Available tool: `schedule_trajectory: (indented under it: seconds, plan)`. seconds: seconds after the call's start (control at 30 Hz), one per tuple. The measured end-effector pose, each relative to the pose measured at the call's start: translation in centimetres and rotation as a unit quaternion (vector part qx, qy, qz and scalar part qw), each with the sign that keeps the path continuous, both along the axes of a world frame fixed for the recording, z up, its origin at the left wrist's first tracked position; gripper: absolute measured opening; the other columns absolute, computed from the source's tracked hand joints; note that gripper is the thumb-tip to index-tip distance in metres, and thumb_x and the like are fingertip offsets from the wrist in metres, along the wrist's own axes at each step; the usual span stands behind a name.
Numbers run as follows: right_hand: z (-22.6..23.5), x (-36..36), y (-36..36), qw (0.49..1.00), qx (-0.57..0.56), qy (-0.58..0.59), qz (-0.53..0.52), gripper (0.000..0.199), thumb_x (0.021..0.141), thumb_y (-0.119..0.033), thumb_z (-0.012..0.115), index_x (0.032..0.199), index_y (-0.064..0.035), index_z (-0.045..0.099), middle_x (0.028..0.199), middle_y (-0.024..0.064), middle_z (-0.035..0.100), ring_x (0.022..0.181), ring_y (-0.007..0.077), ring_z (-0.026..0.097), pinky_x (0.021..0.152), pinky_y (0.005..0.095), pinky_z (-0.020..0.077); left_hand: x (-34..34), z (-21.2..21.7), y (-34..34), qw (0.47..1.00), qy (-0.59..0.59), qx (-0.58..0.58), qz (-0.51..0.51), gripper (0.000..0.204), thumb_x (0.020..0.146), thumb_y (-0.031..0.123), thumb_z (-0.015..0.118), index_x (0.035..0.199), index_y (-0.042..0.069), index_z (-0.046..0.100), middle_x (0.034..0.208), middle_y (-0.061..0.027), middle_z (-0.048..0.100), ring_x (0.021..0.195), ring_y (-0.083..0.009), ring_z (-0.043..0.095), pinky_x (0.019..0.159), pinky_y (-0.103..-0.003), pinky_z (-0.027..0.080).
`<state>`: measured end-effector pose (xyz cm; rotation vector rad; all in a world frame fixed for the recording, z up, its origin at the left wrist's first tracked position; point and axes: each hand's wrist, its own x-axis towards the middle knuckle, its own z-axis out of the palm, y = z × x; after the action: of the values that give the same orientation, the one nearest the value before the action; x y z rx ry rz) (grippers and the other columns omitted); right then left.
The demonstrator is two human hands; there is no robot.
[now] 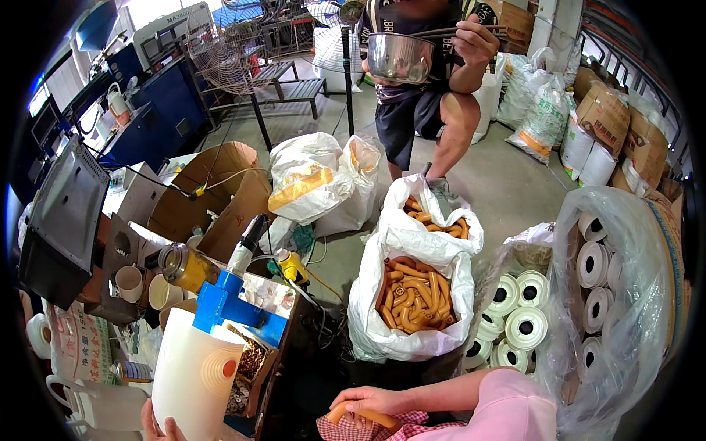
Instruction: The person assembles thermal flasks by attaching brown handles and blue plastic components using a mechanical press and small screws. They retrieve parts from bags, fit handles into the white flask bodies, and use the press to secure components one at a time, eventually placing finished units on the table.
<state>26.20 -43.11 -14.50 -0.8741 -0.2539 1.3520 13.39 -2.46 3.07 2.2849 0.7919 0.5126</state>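
Orange curved tube [365, 417] | gripped by right hand [362, 403] | on checked cloth [401, 426]

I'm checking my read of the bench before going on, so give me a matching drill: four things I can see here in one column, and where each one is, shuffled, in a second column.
Things:
1. orange curved tube
2. white plastic cone
3. white tape rolls
4. steel bowl

Places:
A. held up by a standing person at the top of the view
B. in a clear bag on the floor, right of the white sack
C. under the right hand, on a red checked cloth
D. at the lower left, the left hand at its base

Pairs: 1-C, 2-D, 3-B, 4-A
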Motion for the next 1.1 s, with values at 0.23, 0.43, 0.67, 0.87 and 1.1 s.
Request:
schedule_trajectory:
  seconds: [0.23,0.43,0.67,0.87,1.1]
  plan:
    - [-1.6,-0.3,-0.5,0.995,0.059,-0.079,0.000,0.034,0.108,-0.017,0.041,0.139,-0.0034,0.048,0.087,0.0038,0.057,0.071,0.0083,0.058,0.064,0.0243,0.0507,-0.3,-0.6,0.3,1.000,-0.025,-0.008,0.004,0.050,0.092,0.003,0.067,0.141,-0.002,0.054,0.139,-0.0211,0.059,0.124,-0.0299,0.058,0.105,-0.037,0.046]
    - [-0.4,-1.9,-0.7,0.996,0.031,-0.077,-0.012,0.033,0.107,-0.018,0.043,0.137,-0.0062,0.053,0.090,-0.0004,0.057,0.066,0.0066,0.052,0.063,0.0215,0.0469,-1.4,-0.6,-0.9,0.999,-0.026,0.003,0.038,0.048,0.093,0.006,0.068,0.139,-0.002,0.056,0.139,-0.0189,0.060,0.125,-0.0287,0.058,0.105,-0.036,0.047]
    - [1.3,-1.5,-0.4,0.975,-0.088,-0.203,-0.027,0.031,0.104,-0.029,0.056,0.128,-0.0086,0.056,0.087,-0.0015,0.058,0.073,0.0077,0.054,0.065,0.0243,0.0468,0.0,-3.7,1.0,0.993,-0.077,0.081,-0.041,0.051,0.083,0.017,0.074,0.129,-0.001,0.062,0.127,-0.0164,0.060,0.122,-0.0306,0.056,0.107,-0.040,0.042]
    - [15.0,5.9,11.3,0.842,0.086,-0.531,-0.031,0.033,0.097,-0.025,0.066,0.120,-0.0024,0.057,0.083,0.0021,0.060,0.065,0.0099,0.057,0.060,0.0228,0.0463,0.3,-0.9,0.9,0.991,-0.089,0.096,0.017,0.053,0.079,0.030,0.080,0.122,0.002,0.068,0.120,-0.0164,0.065,0.113,-0.0309,0.061,0.100,-0.039,0.047]
    - [18.1,2.9,13.8,0.700,0.170,-0.693,-0.036,0.033,0.090,-0.021,0.074,0.115,-0.0023,0.061,0.089,0.0114,0.067,0.073,0.0273,0.066,0.069,0.0323,0.0509,-0.4,-1.6,0.2,0.987,-0.074,0.140,0.026,0.055,0.080,0.035,0.080,0.123,0.003,0.069,0.122,-0.0157,0.064,0.111,-0.0310,0.063,0.099,-0.038,0.048]
